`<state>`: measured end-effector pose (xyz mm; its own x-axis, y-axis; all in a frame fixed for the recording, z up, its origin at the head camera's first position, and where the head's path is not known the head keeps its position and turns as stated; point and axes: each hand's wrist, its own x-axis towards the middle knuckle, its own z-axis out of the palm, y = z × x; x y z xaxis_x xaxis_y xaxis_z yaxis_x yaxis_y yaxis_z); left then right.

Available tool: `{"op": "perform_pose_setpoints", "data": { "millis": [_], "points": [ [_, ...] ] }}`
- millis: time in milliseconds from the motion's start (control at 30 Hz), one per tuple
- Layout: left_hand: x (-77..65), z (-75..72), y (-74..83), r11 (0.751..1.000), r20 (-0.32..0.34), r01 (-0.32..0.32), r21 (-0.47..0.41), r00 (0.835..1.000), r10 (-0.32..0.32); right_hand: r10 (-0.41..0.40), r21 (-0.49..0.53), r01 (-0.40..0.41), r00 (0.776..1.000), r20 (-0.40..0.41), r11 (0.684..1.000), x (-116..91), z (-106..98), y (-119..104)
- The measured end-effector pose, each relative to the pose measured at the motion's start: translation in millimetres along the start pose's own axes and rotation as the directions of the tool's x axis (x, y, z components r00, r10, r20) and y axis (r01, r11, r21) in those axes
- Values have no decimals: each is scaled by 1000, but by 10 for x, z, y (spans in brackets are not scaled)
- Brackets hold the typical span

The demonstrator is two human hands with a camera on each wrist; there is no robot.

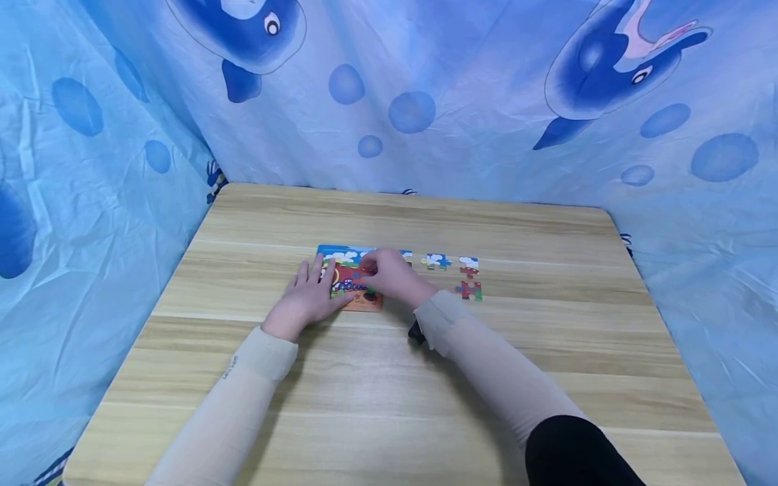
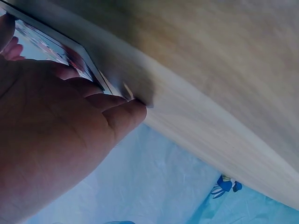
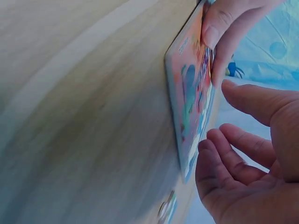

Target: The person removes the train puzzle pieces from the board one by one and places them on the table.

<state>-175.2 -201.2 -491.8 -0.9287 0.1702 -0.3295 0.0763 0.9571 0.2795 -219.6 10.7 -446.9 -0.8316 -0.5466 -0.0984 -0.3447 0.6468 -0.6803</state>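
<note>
A jigsaw puzzle board [image 1: 362, 306] with a bright picture in blue, red and orange lies flat on the table. My left hand [image 1: 306, 297] rests on its left side, fingers spread and nearly straight. Over the board's right part is my right hand [image 1: 392, 275], thumb and fingers bent. In the right wrist view, a gap shows between the thumb [image 3: 247, 100] and the fingers [image 3: 229, 158], and no piece is visible there. To the right lie loose puzzle pieces: a cloud piece [image 1: 436, 261], a white-and-red piece [image 1: 469, 265] and a red-green piece [image 1: 471, 291].
Another piece [image 1: 406, 254] shows partly behind the right hand. The wooden table [image 1: 365, 405] extends around the puzzle on all sides. Blue curtains [image 1: 474, 162] with dolphin prints hang behind it and at the sides. Something small and black [image 1: 416, 333] sits at the right wrist.
</note>
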Motion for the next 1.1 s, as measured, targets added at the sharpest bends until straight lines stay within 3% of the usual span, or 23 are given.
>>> {"op": "perform_pose_setpoints", "data": {
  "millis": [300, 633, 1100],
  "points": [
    [-26, -22, 53, 1000, 0, 7, -6, 1000, -7, 51, -176, -46, 998, 24, 983, 132, 83, -94],
    [-3, -28, 41, 1000, 29, 12, -1, 1000, -12, 44, -141, -40, 999, 25, 989, 191, 132, -94],
    [-17, -41, 47, 999, 48, 37, 2, 998, -37, 95, -40, -94, 995, 22, 995, 228, 113, -115]
  ]
}}
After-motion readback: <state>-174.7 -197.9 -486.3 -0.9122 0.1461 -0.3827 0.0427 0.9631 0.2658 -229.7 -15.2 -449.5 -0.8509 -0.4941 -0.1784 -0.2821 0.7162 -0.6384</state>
